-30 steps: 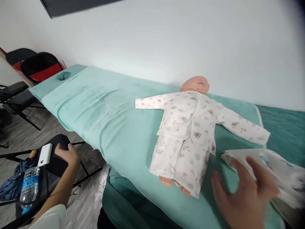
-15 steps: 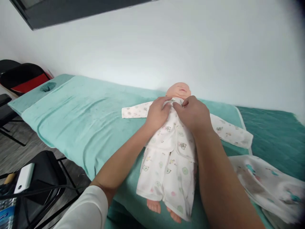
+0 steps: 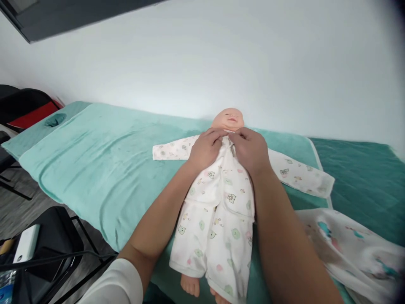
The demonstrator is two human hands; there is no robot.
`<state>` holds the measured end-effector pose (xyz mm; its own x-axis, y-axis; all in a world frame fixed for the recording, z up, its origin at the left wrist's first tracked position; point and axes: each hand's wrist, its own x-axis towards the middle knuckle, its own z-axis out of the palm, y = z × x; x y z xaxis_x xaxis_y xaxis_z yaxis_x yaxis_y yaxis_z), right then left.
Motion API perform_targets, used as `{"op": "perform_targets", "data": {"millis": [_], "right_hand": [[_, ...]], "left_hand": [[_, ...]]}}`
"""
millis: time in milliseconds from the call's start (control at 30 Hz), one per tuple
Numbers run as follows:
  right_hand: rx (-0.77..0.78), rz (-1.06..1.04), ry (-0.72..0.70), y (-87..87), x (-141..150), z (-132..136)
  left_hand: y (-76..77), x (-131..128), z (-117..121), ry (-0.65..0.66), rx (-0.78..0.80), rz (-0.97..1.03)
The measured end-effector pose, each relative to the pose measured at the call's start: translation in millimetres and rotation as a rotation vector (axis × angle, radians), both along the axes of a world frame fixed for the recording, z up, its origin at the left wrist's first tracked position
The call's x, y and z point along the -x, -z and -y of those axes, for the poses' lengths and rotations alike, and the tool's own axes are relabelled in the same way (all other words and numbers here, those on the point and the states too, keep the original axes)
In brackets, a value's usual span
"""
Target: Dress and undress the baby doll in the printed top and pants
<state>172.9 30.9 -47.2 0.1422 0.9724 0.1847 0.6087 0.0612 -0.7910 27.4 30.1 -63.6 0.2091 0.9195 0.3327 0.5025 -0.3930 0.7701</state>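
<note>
Pale green towelling spreads beside a white wall. Right of centre, a smooth pink baby doll lies face up in a white animal-print cloth jacket. The left hand and right hand, fingertips nearly closed, seem to pinch the jacket's neckline. Light, level tension, gripping only fabric, should keep the edges even.

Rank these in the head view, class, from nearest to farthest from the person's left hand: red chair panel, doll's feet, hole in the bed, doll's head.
From the left hand:
1. Doll's head: just above, slightly right.
2. Doll's feet: below, at the trouser hems.
3. Hole in the bed: well left.
4. Red chair panel: farther left.
</note>
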Motion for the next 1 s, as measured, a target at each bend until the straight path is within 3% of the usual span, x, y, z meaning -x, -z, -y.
{"op": "perform_targets", "data": {"millis": [100,233,500,700,1000], "right_hand": [[-0.122,-0.156,0.121,11.1,-1.2,10.0],[-0.210,-0.167,0.223,21.8,2.9,36.5],[-0.238,-0.153,0.137,27.7,16.1,80.5],[-0.268,-0.018,0.031,27.9,14.0,79.3],[-0.246,0.199,0.040,16.9,18.6,68.1]], "left_hand": [[-0.8,2.3,8.0,0.028,-0.047,0.021],[-0.9,6.7,23.1,0.046,-0.073,0.044],[7.0,14.4,35.5,0.094,-0.111,0.085],[11.5,15.7,31.3,0.102,-0.143,0.048],[12.1,18.3,28.1,0.105,-0.170,0.021]]}}
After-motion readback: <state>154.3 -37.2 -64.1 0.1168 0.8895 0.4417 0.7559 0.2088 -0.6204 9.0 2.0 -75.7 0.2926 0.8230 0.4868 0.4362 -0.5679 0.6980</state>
